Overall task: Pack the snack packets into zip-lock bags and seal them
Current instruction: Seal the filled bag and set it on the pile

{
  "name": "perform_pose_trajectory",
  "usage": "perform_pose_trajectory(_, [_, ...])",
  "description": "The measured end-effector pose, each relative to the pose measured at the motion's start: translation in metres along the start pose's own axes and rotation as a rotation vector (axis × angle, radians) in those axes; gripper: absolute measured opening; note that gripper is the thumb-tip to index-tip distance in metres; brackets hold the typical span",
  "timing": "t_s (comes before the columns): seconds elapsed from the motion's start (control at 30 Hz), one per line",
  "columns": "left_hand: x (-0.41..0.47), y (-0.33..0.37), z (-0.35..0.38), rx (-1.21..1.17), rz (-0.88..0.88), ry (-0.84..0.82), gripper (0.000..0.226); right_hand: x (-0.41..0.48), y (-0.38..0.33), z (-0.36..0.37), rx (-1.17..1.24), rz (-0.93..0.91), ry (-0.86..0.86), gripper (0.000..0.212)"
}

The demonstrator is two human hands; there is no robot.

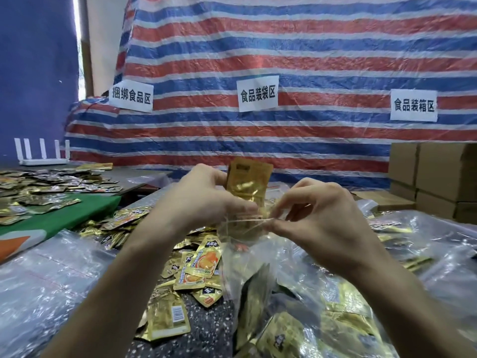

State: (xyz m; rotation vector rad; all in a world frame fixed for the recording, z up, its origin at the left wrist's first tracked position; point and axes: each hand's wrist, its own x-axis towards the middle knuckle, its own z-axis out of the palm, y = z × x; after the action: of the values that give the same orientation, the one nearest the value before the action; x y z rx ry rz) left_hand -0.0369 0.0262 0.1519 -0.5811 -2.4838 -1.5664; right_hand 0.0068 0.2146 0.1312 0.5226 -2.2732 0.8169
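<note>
left hand [201, 200] fingers [240, 205] round snack packet [249, 177], right hand [322, 218] on zip-lock bag [247, 257]

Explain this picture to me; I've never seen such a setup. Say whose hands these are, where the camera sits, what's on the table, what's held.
There is no machine: a person works bare-handed, and the one camera sits on their head, looking forward and down. The left hand grips a gold snack packet, upright at the mouth of a clear zip-lock bag, which the right hand pinches. Loose packets and clear plastic bags lie across the speckled table; cardboard boxes stand at the right.
</note>
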Motion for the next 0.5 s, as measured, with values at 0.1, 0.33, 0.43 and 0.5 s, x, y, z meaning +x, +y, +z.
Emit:
perform_pose_trajectory(0.1, [0.002,-0.002,0.005,0.123,0.022,0.002,0.019,-0.001,-0.001,-0.002,0.000,-0.005,-0.018,0.012])
perform_pose_trajectory(0.33, [0.006,-0.007,0.014,0.400,0.046,0.120,0.019,-0.001,-0.004,-0.002,0.011,-0.013,-0.050,0.012])
perform_pose_trajectory(0.43, [0.008,-0.009,0.016,0.509,0.074,0.247,0.021,-0.001,-0.004,-0.002,0.020,-0.018,-0.064,0.011])
perform_pose_trajectory(0.5, [0.008,-0.010,0.018,0.563,0.097,0.294,0.020,-0.001,-0.003,-0.003,0.016,-0.017,-0.077,0.011])
